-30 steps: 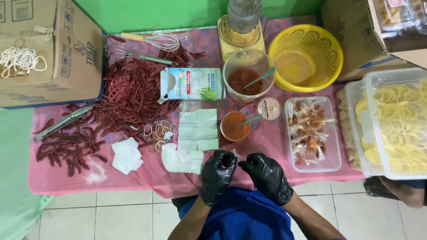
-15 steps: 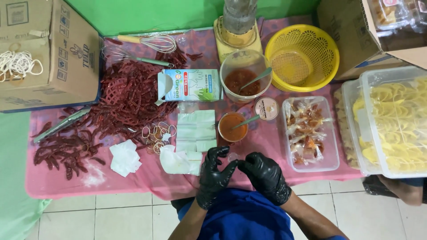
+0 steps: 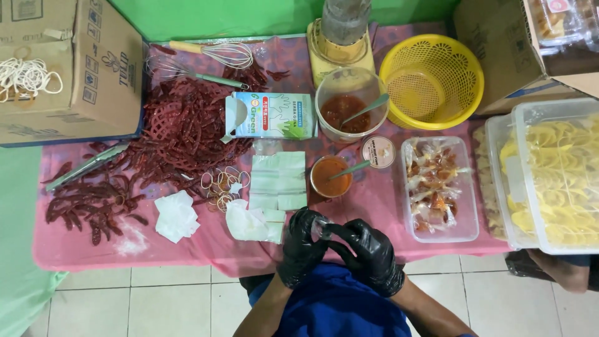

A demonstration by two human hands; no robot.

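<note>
Pinching small clear bag (image 3: 321, 226), gloved hands (image 3: 337, 253)

Both black-gloved hands meet at near edge of pink worktop (image 3: 374, 206): left hand (image 3: 302, 246) and right hand (image 3: 369, 252) pinch small clear plastic bag (image 3: 320, 228) between fingertips. Small cup of orange sauce (image 3: 331, 176) with spoon just beyond. Stack of clear bags (image 3: 278, 181) beside it.
</note>
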